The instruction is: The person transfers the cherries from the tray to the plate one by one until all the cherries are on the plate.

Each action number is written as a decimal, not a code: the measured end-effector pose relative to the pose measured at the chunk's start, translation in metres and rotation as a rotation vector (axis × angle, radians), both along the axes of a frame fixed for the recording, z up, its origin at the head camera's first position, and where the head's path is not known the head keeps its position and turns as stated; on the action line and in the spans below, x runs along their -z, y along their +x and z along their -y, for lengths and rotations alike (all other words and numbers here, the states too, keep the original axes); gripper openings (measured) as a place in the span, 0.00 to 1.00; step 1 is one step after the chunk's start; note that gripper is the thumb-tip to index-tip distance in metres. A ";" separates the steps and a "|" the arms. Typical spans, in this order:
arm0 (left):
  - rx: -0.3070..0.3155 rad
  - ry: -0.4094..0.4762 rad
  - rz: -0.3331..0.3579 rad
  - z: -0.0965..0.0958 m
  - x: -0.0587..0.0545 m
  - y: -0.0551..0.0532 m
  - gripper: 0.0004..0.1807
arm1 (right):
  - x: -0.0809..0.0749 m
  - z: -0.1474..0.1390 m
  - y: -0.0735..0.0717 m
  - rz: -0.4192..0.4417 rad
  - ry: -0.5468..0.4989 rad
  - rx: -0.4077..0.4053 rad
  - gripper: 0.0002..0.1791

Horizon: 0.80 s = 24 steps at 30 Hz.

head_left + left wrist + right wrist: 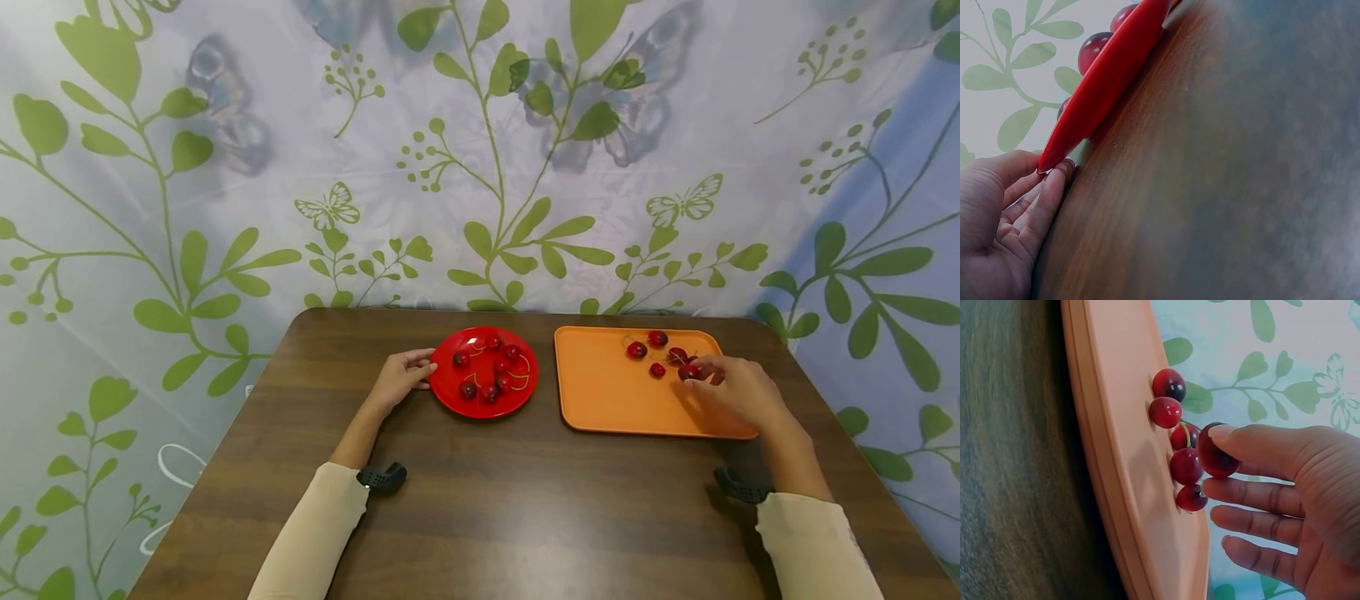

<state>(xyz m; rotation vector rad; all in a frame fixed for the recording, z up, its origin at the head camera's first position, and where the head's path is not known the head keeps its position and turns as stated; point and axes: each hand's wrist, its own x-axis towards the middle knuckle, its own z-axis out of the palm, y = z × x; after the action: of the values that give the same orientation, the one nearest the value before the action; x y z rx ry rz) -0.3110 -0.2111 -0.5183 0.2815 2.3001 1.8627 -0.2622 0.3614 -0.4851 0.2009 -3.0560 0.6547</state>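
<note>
A red plate with several dark red cherries on it sits on the brown table. My left hand pinches its left rim between thumb and fingers. In the left wrist view, the thumb lies over the edge of the plate and fingertips reach beneath. To the right, an orange tray carries several more cherries near its back. Over the tray's right part, my right hand pinches one cherry between thumb and index finger; its other fingers extend beside it.
The wooden table runs up to a patterned curtain behind the plate and tray. A narrow strip of tabletop separates plate and tray. Dark wrist straps show on both arms.
</note>
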 end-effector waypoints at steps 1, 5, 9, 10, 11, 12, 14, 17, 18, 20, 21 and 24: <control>0.000 0.000 -0.001 0.000 0.000 0.000 0.22 | -0.001 0.000 -0.001 -0.007 0.000 -0.001 0.29; -0.024 -0.012 -0.021 0.002 0.018 -0.008 0.23 | -0.005 0.002 -0.001 -0.022 -0.003 0.003 0.29; -0.044 -0.020 -0.041 0.003 0.031 -0.015 0.23 | -0.007 0.005 0.001 -0.042 -0.009 0.009 0.27; -0.043 -0.020 -0.046 0.003 0.031 -0.016 0.23 | -0.007 0.005 0.001 -0.049 -0.011 0.011 0.27; -0.043 -0.023 -0.051 0.003 0.031 -0.016 0.23 | -0.007 0.006 0.002 -0.051 -0.014 0.012 0.28; -0.043 -0.026 -0.054 0.003 0.031 -0.016 0.23 | -0.008 0.006 0.002 -0.055 -0.015 0.011 0.28; -0.044 -0.034 -0.053 0.003 0.031 -0.016 0.23 | -0.009 0.007 0.003 -0.063 -0.017 0.010 0.29; -0.049 -0.034 -0.039 0.003 0.032 -0.015 0.22 | -0.011 0.007 0.003 -0.084 -0.016 0.002 0.29; -0.050 -0.032 -0.036 0.003 0.032 -0.015 0.22 | -0.012 0.007 0.004 -0.094 -0.015 -0.001 0.28; -0.054 -0.027 -0.037 0.003 0.032 -0.015 0.22 | -0.013 0.007 0.004 -0.110 -0.015 -0.003 0.27; -0.055 -0.028 -0.040 0.003 0.031 -0.014 0.22 | -0.014 0.007 0.004 -0.116 -0.016 -0.003 0.27; -0.058 -0.030 -0.041 0.003 0.032 -0.014 0.22 | -0.017 0.009 0.006 -0.118 -0.018 0.001 0.27</control>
<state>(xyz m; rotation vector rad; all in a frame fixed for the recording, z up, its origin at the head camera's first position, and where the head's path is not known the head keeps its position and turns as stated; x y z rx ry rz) -0.3250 -0.2138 -0.5499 0.2534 2.3852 1.8648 -0.2560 0.3521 -0.4683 0.2295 -2.9361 0.6455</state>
